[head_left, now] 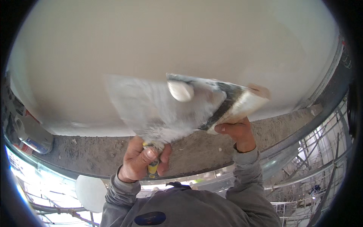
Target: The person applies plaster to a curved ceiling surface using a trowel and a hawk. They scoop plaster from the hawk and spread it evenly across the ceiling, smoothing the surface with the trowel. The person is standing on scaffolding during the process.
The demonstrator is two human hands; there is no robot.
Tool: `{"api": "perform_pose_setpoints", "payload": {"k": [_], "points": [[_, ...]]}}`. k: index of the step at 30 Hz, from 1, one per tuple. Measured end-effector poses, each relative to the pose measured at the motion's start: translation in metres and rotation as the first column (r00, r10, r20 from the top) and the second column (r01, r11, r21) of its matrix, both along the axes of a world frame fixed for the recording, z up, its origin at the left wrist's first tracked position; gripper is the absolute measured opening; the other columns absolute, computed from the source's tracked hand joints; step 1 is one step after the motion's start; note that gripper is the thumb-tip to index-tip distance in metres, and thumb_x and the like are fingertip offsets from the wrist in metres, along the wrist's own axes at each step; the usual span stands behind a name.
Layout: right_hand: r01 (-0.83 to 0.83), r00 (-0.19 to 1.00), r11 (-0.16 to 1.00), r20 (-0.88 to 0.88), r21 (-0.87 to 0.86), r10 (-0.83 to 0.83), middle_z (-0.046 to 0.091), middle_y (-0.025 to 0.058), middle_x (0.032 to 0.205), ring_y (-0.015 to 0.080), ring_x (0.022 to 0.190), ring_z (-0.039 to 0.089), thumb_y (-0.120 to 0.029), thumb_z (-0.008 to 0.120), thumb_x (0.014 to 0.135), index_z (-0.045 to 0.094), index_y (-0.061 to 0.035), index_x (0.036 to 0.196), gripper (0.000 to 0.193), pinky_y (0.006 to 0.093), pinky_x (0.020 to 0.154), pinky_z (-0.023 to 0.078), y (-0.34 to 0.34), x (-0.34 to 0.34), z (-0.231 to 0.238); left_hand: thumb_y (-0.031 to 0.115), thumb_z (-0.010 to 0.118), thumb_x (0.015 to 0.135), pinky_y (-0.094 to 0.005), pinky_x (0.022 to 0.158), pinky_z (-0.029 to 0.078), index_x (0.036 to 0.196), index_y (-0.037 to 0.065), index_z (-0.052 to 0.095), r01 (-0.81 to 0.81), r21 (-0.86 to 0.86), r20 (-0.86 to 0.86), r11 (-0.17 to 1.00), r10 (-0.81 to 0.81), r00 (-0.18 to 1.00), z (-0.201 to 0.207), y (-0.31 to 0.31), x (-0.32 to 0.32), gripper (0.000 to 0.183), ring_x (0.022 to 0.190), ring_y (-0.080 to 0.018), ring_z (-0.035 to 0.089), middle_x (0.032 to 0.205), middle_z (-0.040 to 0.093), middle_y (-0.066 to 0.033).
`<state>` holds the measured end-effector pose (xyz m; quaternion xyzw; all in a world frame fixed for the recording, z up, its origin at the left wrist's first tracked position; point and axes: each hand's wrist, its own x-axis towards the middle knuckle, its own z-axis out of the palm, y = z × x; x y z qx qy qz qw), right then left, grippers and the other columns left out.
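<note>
My left hand [138, 160] is wrapped round the yellow and black handle of a wide putty knife [138, 104]. Its broad blade is smeared with white plaster and blurred by motion. In my right hand [240, 132] is a plastering trowel [242, 108] with a dark strip and a pale, plaster-coated back; the thumb lies on its near edge and the other fingers are mostly hidden behind it. A thick white lump of plaster [180, 90] sits by the trowel's far left edge, where the two tools overlap. Both tools are in front of a smooth pale wall [170, 38].
A rough, dusty concrete ledge [90, 155] runs along the wall's foot. At the far left stands a whitish plastic container [36, 134]. Metal scaffolding [321, 166] shows at the lower right, with more bars at the lower left. A round white disc [90, 193] is near my left sleeve.
</note>
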<state>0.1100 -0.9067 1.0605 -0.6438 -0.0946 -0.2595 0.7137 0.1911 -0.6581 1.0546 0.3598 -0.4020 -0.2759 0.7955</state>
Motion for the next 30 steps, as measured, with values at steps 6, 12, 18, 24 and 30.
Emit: {"api": "perform_pose_setpoints", "payload": {"k": [6, 12, 18, 24, 30], "points": [[-0.167, 0.948, 0.717, -0.091, 0.677, 0.306, 0.054, 0.0055, 0.07, 0.0174, 0.065, 0.057, -0.008, 0.062, 0.065, 0.056, -0.003, 0.083, 0.02, 0.0314, 0.062, 0.049, -0.061, -0.021, 0.003, 0.005, 0.056, 0.075, -0.0329, 0.058, 0.045, 0.125, 0.0, 0.047, -0.68, -0.139, 0.89, 0.72, 0.392, 0.233, 0.017, -0.071, 0.021, 0.051, 0.069, -0.0194, 0.054, 0.077, 0.05, -0.0104], [0.046, 0.969, 0.654, -0.191, 0.755, 0.153, 0.05, 0.0051, 0.064, 0.0183, 0.061, 0.053, -0.008, 0.057, 0.058, 0.054, -0.0044, 0.069, 0.012, 0.0289, 0.058, 0.047, -0.106, -0.051, -0.013, -0.004, 0.051, 0.062, -0.035, 0.06, 0.045, 0.129, 0.004, 0.047, -0.779, -0.16, 0.971, 0.606, 0.24, -0.013, 0.003, -0.128, 0.018, 0.067, 0.069, -0.0271, 0.052, 0.079, 0.05, -0.0128], [0.865, 0.501, 0.501, 0.117, -0.031, -0.858, 0.058, 0.0108, 0.077, 0.0212, 0.084, 0.056, -0.004, 0.061, 0.066, 0.06, 0.0044, 0.088, 0.024, 0.0346, 0.073, 0.047, -0.287, -0.124, 0.014, -0.007, 0.05, 0.07, -0.0315, 0.061, 0.04, 0.127, 0.0, 0.046, -0.869, -0.042, 0.938, 0.494, 0.318, 0.136, -0.024, -0.102, -0.001, 0.058, 0.071, -0.0205, 0.047, 0.084, 0.048, -0.0117], [0.927, 0.32, 0.319, -0.029, -0.198, -0.947, 0.059, 0.017, 0.096, 0.0223, 0.09, 0.057, -0.006, 0.056, 0.066, 0.053, 0.0027, 0.114, 0.048, 0.0325, 0.077, 0.046, -0.347, -0.077, 0.058, 0.0, 0.049, 0.086, -0.0238, 0.065, 0.038, 0.121, -0.001, 0.05, -0.901, 0.216, 0.751, 0.375, 0.526, 0.399, -0.083, -0.043, 0.002, 0.034, 0.074, -0.0132, 0.045, 0.094, 0.05, -0.0068], [0.95, 0.229, 0.206, 0.076, -0.236, -0.97, 0.055, 0.021, 0.118, 0.0313, 0.106, 0.055, -0.003, 0.051, 0.067, 0.045, -0.0083, 0.13, 0.063, 0.0346, 0.089, 0.043, -0.348, -0.016, 0.056, 0.007, 0.052, 0.089, -0.0195, 0.059, 0.037, 0.117, 0.001, 0.051, -0.87, 0.328, 0.462, 0.369, 0.741, 0.488, -0.105, -0.019, -0.012, 0.029, 0.069, -0.0067, 0.045, 0.094, 0.054, -0.0028]]}}
